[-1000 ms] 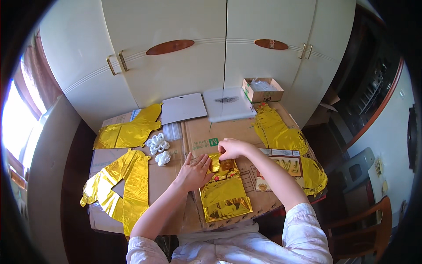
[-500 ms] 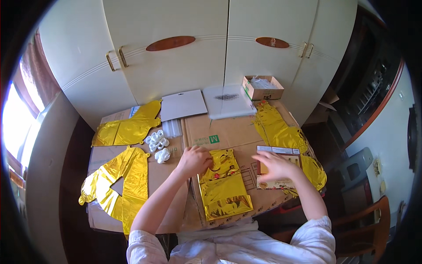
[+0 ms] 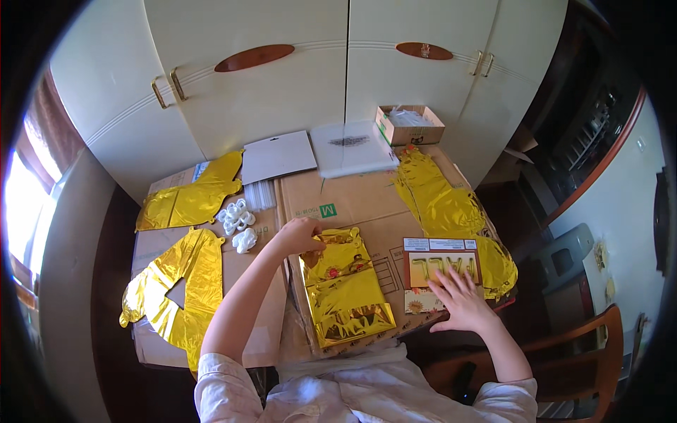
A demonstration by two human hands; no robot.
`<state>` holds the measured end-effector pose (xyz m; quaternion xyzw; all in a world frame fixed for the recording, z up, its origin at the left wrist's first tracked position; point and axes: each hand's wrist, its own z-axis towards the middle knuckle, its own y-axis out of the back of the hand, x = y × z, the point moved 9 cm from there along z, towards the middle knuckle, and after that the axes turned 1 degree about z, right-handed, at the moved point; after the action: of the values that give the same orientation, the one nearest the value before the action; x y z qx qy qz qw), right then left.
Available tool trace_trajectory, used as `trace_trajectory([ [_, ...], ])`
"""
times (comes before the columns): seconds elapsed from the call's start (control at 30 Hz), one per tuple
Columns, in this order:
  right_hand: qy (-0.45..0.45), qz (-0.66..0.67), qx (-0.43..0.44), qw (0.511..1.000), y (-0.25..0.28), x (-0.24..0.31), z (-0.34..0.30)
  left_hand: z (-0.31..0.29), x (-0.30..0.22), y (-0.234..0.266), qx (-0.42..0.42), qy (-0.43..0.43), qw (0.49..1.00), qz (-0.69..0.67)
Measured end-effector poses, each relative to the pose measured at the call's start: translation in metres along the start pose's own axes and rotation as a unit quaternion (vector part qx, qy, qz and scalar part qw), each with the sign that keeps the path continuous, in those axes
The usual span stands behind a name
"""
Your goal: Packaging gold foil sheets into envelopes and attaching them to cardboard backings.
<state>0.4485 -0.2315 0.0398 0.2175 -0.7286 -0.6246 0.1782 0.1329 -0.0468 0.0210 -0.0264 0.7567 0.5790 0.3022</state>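
A folded gold foil balloon (image 3: 345, 289) lies flat in front of me, its near end doubled over. My left hand (image 3: 297, 236) is at its far left corner, fingers bent and closed on the foil edge; the fingertips are partly hidden. To the right, my right hand (image 3: 462, 303) is open with fingers spread, its fingertips over a printed card (image 3: 417, 264) that shows gold letter shapes. Whether those fingertips touch the card, I cannot tell. The card partly overlaps a gold foil balloon (image 3: 502, 271) at the table's right edge.
More gold foil balloons (image 3: 169, 282) lie at left and far right. White ribbon rolls (image 3: 236, 215) sit beside clear straws (image 3: 259, 196). Behind are a white card stack (image 3: 278, 154), a clear plastic bag stack (image 3: 356, 158) and an open box (image 3: 417, 134). Cardboard (image 3: 345, 201) covers the table.
My right hand has moved down toward me across the card, uncovering its letter shapes. My left hand stays by the balloon's far left corner. The whole view has shifted slightly.
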Motion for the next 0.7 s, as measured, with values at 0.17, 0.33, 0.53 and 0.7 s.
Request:
trace_trajectory([
  [0.17,0.026,0.000,-0.121,0.992,0.013,0.017,-0.021,0.001,0.000,0.002,0.004,-0.003,1.000,-0.014],
  [0.33,0.113,-0.075,-0.258,0.957,0.027,0.037,-0.042,0.001,0.008,0.009,-0.017,0.013,0.999,-0.034],
  [0.53,0.119,-0.132,-0.411,0.894,0.082,0.079,-0.073,-0.001,0.006,0.013,-0.025,0.013,0.999,-0.026],
  [0.7,0.251,-0.024,-0.363,0.897,0.079,0.167,-0.051,0.002,0.007,0.010,-0.026,-0.001,1.000,-0.015],
])
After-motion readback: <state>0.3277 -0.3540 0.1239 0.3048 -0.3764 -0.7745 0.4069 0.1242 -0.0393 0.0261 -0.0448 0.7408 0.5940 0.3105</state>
